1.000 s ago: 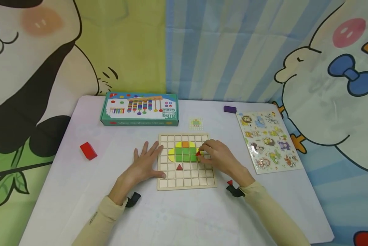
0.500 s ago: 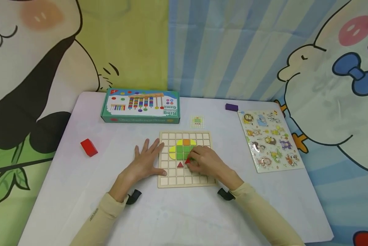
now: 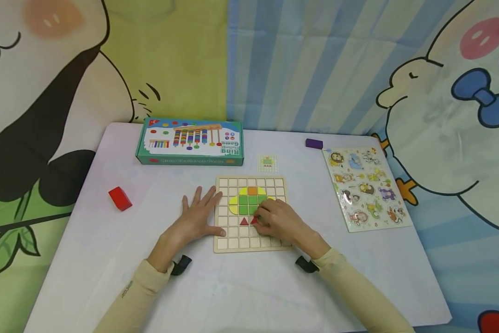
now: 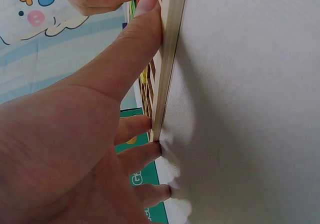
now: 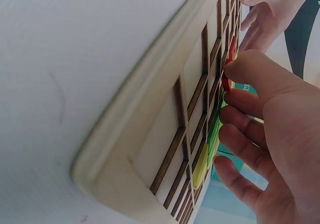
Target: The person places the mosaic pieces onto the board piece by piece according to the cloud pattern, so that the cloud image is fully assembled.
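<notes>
A wooden grid board [image 3: 222, 246] lies on the white table. My left hand [image 3: 196, 221] has its fingers spread, with the thumb [image 4: 146, 4] resting on the board's left rim. In the right wrist view, the thumb and forefinger of my right hand [image 3: 282, 223] pinch a red triangle tile [image 5: 226, 78]. It sits at a grid cell just right of another red triangle [image 3: 244, 222]. Above these are green square tiles [image 3: 243, 205], an orange square [image 3: 252, 190] and rounded yellow tiles [image 3: 233, 206]. My right hand hides part of the pattern's right side.
Behind the board lies a small pattern card [image 3: 267, 163]. A green game box [image 3: 189, 161] stands back left, and a red block [image 3: 120, 199] lies left. An animal picture board [image 3: 359, 222] and a purple block [image 3: 314, 144] lie to the right.
My right hand has brought the red triangle left and down to the cell beside the other one. A red triangle near my right wrist no longer shows. The left hand stays put.
</notes>
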